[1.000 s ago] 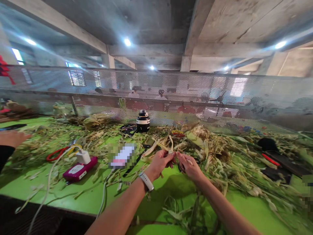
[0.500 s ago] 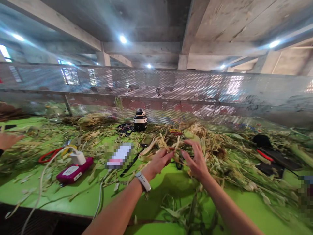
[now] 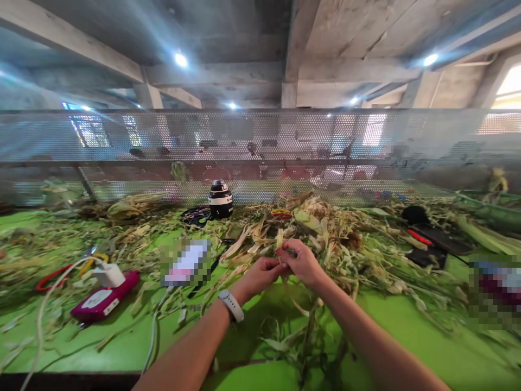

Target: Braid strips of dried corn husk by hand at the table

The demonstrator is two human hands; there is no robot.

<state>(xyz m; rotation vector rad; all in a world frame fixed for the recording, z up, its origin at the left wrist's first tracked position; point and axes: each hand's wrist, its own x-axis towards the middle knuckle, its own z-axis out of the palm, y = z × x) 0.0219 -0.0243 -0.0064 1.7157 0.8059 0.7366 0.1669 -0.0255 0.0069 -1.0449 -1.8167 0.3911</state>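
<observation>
Over the middle of the green table, my two hands meet with their fingers closed in a pinch. A narrow pale strip of corn husk sticks up between them. My left hand, with a light watch on its wrist, grips the strip low down. My right hand pinches it from the other side, fingertips close to the left ones. A thin length of husk hangs below the fingers. Just beyond lie loose dried husks, and a tangled heap of husks spreads to the right.
A black lidded jar stands before the perforated screen. Left are a blurred phone, a magenta power block with a white charger, cables, and red-handled scissors. A green basket sits far right.
My hands have come together, and the open right hand has closed on the husk strip. The view has turned slightly right, and another person's hand at the left edge is gone from view.
</observation>
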